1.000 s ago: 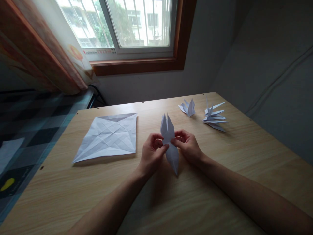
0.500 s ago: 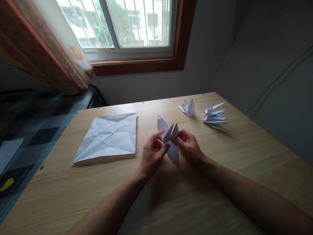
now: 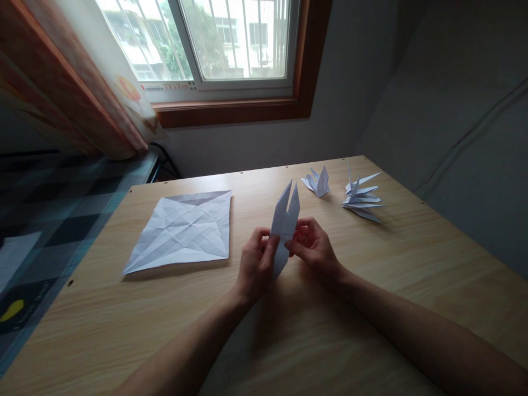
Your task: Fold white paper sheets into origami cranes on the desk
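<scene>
Above the middle of the table I hold a folded white origami paper [image 3: 286,221] upright, with two narrow points split apart at its top and a tapering lower end. My left hand [image 3: 258,259] pinches its left side, thumb on the near face and fingers behind. From the right, my right hand [image 3: 314,247] grips the opposite edge with the thumb in front; its other fingers are partly behind the paper. A creased, opened-out white sheet [image 3: 185,232] lies flat to the left of my hands.
Toward the far right of the wooden table [image 3: 124,324] stand a small folded paper piece [image 3: 317,182] and a spiky group of folded paper pieces [image 3: 361,197]. A checked cloth surface [image 3: 82,184] adjoins the left side. Beyond are a window [image 3: 239,41] and a curtain [image 3: 78,82].
The paper in my hands has gone from spread wings to a flatter, narrow form, its two points now rising higher. Both hands stay on it in nearly the same place.
</scene>
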{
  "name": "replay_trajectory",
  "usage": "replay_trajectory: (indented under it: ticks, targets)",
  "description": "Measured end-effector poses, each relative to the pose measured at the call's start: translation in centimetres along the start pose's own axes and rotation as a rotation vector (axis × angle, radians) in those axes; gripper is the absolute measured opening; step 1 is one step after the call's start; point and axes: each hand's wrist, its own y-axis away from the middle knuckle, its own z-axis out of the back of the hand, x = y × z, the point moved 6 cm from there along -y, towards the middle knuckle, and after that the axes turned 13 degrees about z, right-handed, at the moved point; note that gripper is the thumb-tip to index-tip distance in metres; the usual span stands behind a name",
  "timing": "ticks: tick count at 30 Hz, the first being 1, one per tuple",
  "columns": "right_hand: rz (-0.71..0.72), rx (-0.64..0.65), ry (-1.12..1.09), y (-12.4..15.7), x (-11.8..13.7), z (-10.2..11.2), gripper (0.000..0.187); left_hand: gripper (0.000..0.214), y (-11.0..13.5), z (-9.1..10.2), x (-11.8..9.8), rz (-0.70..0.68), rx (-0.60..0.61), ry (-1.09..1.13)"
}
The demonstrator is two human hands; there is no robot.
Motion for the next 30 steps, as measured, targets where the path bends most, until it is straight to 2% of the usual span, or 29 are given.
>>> replay_trajectory:
  ticks: [4, 7, 11, 15, 17, 21, 24, 27, 30]
  targets:
    - [-0.007, -0.007, 0.018, -0.1, -0.2, 0.2, 0.037, 0.030, -0.2, -0.3, 0.1, 0.035, 0.044, -0.016]
    - [-0.003, -0.033, 0.061, -0.1, -0.4, 0.7, 0.034, 0.035, -0.4, 0.0, 0.2, -0.009, -0.014, -0.003]
    - [0.023, 0.039, 0.148, 0.4, -0.4, 0.6, 0.027, 0.037, -0.6, 0.4, 0.3, -0.037, -0.042, -0.003]
    - [0.147, 0.132, 0.331, 0.7, 1.0, 0.1, 0.015, 0.037, -0.6, 0.7, 0.0, -0.028, -0.050, -0.071]
    - [0.223, 0.172, 0.419, 0.7, 1.8, -0.2, 0.015, 0.039, -0.5, 0.7, -0.3, -0.044, -0.053, -0.098]
    - [0.317, 0.218, 0.489, 0.5, 2.7, -0.7, 0.007, 0.045, -0.5, 0.4, -0.2, -0.003, -0.007, -0.112]
    - [0.331, 0.180, 0.504, 0.4, 2.7, -0.5, 0.002, 0.042, -0.6, 0.3, -0.1, 0.004, -0.002, -0.082]
    - [0.305, 0.101, 0.445, 0.5, 2.3, 0.1, 0.009, 0.033, -0.6, 0.1, -0.5, -0.049, 0.014, -0.013]
    - [0.260, 0.059, 0.328, 0.6, 1.7, 0.3, 0.012, 0.030, -0.6, 0.0, -0.5, -0.025, 0.031, 0.033]
